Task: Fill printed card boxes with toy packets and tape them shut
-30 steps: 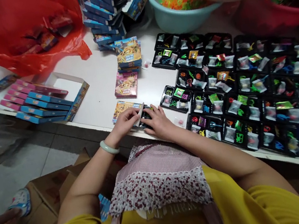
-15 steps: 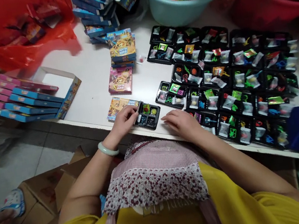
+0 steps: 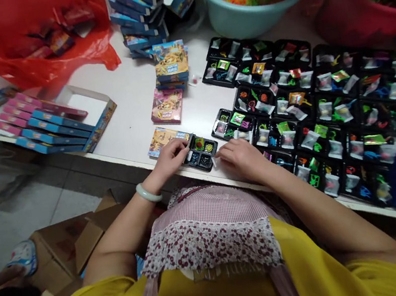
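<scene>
A patterned box (image 3: pixel 161 138) lay near the front edge of the counter (image 3: pixel 130 119). The left hand (image 3: pixel 171 158), fingers curled, touched a black tray (image 3: pixel 202 153) lying between both hands; its grip could not be determined. The right hand (image 3: pixel 241 158), fingers loosely bent, was just beside the tray, hold unclear. Filled trays (image 3: pixel 274 104) lay further right.

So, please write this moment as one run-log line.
left hand: at black tray's left edge | right hand: beside tray's right edge | filled trays: farther right | pink box: beyond left hand
</scene>
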`<state>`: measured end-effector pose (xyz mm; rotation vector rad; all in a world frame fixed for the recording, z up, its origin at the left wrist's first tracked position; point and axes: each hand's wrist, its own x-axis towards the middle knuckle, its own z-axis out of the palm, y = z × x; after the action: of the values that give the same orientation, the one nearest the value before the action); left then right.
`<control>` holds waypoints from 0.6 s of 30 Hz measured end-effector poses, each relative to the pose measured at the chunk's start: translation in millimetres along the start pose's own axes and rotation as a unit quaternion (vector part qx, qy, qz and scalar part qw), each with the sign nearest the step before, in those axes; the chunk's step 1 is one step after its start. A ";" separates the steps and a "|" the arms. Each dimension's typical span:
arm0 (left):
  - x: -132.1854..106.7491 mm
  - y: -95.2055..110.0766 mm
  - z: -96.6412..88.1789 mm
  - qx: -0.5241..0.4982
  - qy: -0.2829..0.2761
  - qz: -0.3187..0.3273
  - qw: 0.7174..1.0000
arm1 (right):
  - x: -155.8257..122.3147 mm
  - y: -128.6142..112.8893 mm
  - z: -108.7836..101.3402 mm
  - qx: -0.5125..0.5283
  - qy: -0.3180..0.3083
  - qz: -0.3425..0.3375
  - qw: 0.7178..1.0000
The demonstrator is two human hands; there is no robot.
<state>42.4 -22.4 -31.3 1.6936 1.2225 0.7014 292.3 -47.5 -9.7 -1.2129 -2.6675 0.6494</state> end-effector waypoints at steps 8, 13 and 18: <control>-1.4 -0.9 1.2 -0.005 0.008 -0.007 1.000 | 33.5 -10.6 19.3 -0.002 -0.012 -0.070 0.997; -1.0 -0.5 0.8 -0.013 0.010 -0.013 1.000 | 13.4 -17.2 37.3 0.023 0.024 -0.019 0.999; 0.7 6.1 14.4 -0.036 -0.034 -0.003 0.999 | 14.0 -27.5 52.3 0.093 0.069 0.011 0.993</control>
<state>57.3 -27.3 -32.0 1.6409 1.1429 0.6706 248.6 -70.1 -45.2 -1.1929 -2.4240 0.7681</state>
